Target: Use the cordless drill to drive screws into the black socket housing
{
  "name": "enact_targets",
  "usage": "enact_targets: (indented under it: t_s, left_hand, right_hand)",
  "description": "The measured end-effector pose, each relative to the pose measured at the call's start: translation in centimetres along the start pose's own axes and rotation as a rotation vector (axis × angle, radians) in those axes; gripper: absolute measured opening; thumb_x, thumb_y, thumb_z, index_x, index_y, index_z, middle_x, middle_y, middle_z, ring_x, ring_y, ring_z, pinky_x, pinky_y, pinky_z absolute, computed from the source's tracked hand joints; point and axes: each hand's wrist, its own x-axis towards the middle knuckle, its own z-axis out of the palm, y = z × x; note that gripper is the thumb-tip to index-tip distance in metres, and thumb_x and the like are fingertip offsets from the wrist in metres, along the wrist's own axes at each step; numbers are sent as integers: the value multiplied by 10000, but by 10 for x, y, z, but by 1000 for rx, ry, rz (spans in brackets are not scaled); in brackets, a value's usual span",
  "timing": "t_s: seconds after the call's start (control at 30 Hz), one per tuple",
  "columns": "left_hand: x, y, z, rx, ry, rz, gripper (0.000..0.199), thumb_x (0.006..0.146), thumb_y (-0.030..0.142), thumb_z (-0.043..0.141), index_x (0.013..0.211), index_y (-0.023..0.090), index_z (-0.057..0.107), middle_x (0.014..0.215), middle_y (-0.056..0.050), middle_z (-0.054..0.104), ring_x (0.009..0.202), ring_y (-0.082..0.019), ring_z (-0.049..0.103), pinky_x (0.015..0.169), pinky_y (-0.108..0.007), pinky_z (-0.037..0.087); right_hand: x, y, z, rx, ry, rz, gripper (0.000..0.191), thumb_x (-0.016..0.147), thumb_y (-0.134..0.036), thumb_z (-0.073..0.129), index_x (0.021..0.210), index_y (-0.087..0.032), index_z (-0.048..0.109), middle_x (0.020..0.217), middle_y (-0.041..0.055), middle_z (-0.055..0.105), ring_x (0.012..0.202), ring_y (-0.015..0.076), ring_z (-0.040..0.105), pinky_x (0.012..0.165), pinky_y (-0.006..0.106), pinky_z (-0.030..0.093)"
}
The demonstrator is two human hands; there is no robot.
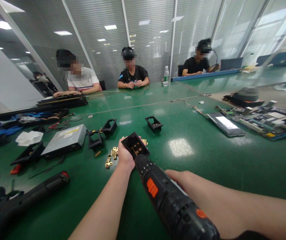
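Nearby left: black tool point(30, 191) toward the green table's point(208, 160) near edge.
Disc drive point(64, 138): farther back, toward the left edge.
Two black frames point(95, 146): just right of the drive.
Brass pieces point(114, 152): scattered beside the left wrist.
Third frame point(157, 127): beyond the hands, toward the far edge.
Phone point(224, 124): toward the right edge, near circuit boards point(270, 120).
Left hand point(125, 154): gripping the black housing point(134, 136), fingers partly hidden behind it.
Power drill point(166, 200): its front covers the housing's near corner; contact unclear.
Right hand point(184, 183): wrapped around the drill, most fingers hidden.
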Motion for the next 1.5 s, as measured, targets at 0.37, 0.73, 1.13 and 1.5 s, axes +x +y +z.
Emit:
enact_targets:
  t_s: [0.37, 0.73, 1.13, 1.5]
  left_hand:
    - [0, 0, 0, -12, -12, -6, 454, 820, 383, 334, 790, 107, 693, 630, -132, 669, 563, -274, 653, 542, -428, 562]
    - [1, 0, 0, 0, -20, 6, 448, 819, 404, 362, 770, 102, 690, 616, -133, 661, 540, -282, 653, 535, -434, 563]
    - [1, 1, 2, 16, 0, 6, 471, 831, 405, 326, 796, 110, 692, 611, -117, 658, 544, -269, 647, 543, -423, 564]
    - [4, 0, -1, -4, -3, 6, 459, 822, 400, 343, 760, 108, 691, 605, -125, 657, 532, -272, 644, 533, -424, 556]
  right_hand:
    - [2, 4, -1, 26, -51, 34, 293, 617, -86, 725, 873, -136, 591, 741, -22, 594, 682, 135, 504, 586, 225, 422]
    - [2, 10, -2, 73, -63, -16, 259, 641, -138, 718, 854, -136, 571, 712, -37, 535, 668, 127, 448, 544, 232, 373]
    - [4, 12, -2, 80, -66, -18, 276, 623, -157, 741, 848, -134, 582, 718, -42, 550, 683, 136, 455, 552, 236, 387]
    - [6, 13, -2, 84, -60, 0, 273, 600, -128, 725, 833, -145, 582, 725, -36, 572, 690, 147, 487, 569, 239, 409]
